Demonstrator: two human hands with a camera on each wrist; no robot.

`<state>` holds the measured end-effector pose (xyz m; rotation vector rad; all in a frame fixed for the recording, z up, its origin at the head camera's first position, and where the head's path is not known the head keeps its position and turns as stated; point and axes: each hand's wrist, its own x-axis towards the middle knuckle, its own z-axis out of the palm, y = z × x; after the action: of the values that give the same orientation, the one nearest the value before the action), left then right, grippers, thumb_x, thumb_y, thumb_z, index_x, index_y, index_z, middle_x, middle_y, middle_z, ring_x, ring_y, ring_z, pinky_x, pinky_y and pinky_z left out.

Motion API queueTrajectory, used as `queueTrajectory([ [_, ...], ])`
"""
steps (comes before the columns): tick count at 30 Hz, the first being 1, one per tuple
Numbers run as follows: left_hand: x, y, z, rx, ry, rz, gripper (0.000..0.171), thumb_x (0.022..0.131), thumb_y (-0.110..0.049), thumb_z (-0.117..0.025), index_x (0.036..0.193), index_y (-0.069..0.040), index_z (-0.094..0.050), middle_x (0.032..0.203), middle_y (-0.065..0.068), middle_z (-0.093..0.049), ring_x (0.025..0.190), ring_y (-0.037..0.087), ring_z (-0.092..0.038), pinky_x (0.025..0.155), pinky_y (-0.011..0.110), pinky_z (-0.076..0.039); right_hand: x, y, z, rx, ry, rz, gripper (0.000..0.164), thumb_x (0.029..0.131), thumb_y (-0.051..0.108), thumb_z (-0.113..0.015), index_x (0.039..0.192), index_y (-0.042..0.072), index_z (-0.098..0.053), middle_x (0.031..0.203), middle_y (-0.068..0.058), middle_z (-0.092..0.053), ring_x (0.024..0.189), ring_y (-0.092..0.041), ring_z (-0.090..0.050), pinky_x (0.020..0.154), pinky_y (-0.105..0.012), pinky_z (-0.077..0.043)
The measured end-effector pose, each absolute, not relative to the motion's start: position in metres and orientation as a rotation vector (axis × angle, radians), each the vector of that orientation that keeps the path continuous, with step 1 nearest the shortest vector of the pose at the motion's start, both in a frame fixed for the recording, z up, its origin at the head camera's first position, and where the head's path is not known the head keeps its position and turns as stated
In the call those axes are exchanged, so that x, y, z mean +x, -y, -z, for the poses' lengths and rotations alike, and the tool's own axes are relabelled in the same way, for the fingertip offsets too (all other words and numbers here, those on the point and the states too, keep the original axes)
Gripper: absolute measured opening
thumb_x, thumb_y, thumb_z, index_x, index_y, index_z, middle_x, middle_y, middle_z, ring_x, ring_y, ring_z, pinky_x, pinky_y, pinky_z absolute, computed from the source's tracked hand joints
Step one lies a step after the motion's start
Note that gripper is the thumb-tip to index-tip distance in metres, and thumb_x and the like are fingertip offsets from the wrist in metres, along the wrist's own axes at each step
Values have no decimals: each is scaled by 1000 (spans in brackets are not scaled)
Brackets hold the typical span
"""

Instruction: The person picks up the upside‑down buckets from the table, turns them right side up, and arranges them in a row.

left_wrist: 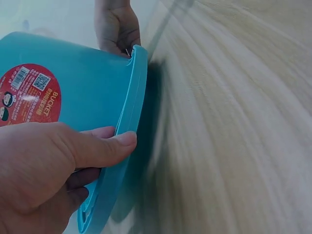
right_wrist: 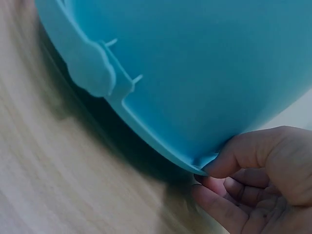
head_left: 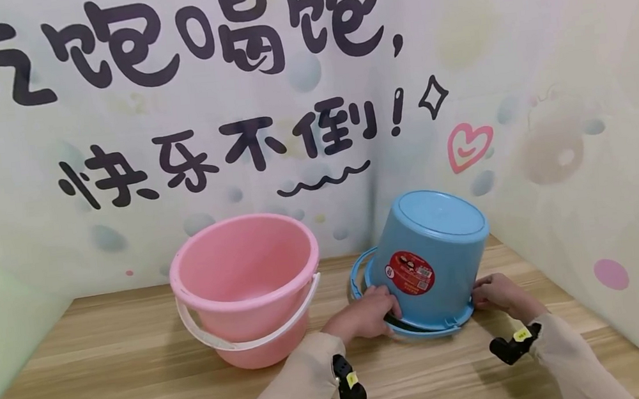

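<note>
A blue bucket (head_left: 441,265) is upside down at the right of the table, tilted, its base up and a round red label (head_left: 412,273) on its side. My left hand (head_left: 368,313) grips its rim at the left, the thumb (left_wrist: 122,141) lying over the rim edge. At the opposite side my right hand (head_left: 496,295) pinches the rim between thumb and fingers, seen closely in the right wrist view (right_wrist: 253,180). A dark gap shows between the near rim and the wood. The bucket's blue handle (head_left: 356,279) sticks out at its left; its inside is hidden.
Left of the blue bucket, a pink bucket (head_left: 244,261) stands upright, its white handle (head_left: 252,343) hanging down in front. Walls with printed lettering (head_left: 267,137) and coloured shapes rise behind and to the right of the wooden table (head_left: 99,375).
</note>
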<state>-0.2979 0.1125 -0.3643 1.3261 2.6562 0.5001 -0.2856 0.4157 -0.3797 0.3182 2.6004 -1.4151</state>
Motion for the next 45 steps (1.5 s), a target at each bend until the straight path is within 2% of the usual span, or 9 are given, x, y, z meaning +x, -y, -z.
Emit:
queueTrajectory([
  [6, -300, -107, 359, 1360, -2611, -583, 21, 78, -15, -73, 96, -13, -63, 96, -4, -46, 92, 10, -37, 83, 19, -34, -281, -413, 372, 242, -2630, 1431, 37, 82, 0, -52, 111, -22, -49, 93, -15, -58, 77, -16, -54, 71, -33, -50],
  [11, -302, -103, 358, 1395, -2572, -677, 21, 78, -16, -72, 97, -15, -62, 95, -6, -45, 93, 10, -36, 83, 19, -35, -276, -412, 365, 215, -2637, 1439, 42, 83, 2, -52, 115, -24, -45, 94, -16, -60, 78, -15, -56, 72, -34, -51],
  [21, -293, -101, 347, 1476, -2524, -777, 25, 78, -21, -71, 98, -13, -61, 95, -6, -46, 92, 7, -38, 81, 17, -34, -261, -415, 356, 63, -2574, 1539, 44, 87, 5, -47, 118, -25, -42, 86, -6, -61, 68, -7, -56, 66, -24, -51],
  [26, -290, -100, 342, 1479, -2498, -797, 28, 79, -25, -69, 102, -13, -58, 97, -5, -46, 95, 6, -39, 81, 18, -35, -259, -416, 350, 20, -2547, 1553, 27, 89, 8, -46, 98, -15, -57, 75, -2, -60, 66, -7, -58, 67, -26, -52],
  [29, -288, -99, 339, 1485, -2472, -810, 32, 81, -30, -67, 105, -13, -56, 99, -5, -45, 96, 6, -39, 81, 17, -36, -259, -416, 347, -10, -2510, 1580, 20, 89, 8, -44, 85, -6, -58, 68, -1, -58, 63, -7, -57, 68, -28, -52],
  [34, -285, -97, 336, 1486, -2462, -821, 37, 81, -36, -65, 106, -13, -53, 99, -5, -45, 95, 5, -40, 78, 17, -38, -258, -415, 346, -57, -2434, 1610, 22, 89, 8, -39, 79, -1, -56, 68, -1, -59, 64, -8, -58, 72, -30, -52],
  [40, -280, -96, 328, 1485, -2485, -843, 36, 81, -37, -65, 104, -13, -52, 96, -5, -42, 92, 5, -39, 77, 16, -38, -256, -412, 342, -84, -2404, 1646, 26, 89, 8, -37, 71, 5, -56, 68, -1, -59, 64, -8, -59, 72, -30, -52],
  [45, -276, -94, 320, 1488, -2506, -889, 36, 81, -37, -65, 103, -12, -52, 95, -5, -42, 90, 5, -40, 76, 15, -38, -257, -410, 333, -47, -2372, 1700, 25, 88, 9, -37, 73, 4, -57, 68, -1, -58, 66, -9, -60, 74, -31, -52],
])
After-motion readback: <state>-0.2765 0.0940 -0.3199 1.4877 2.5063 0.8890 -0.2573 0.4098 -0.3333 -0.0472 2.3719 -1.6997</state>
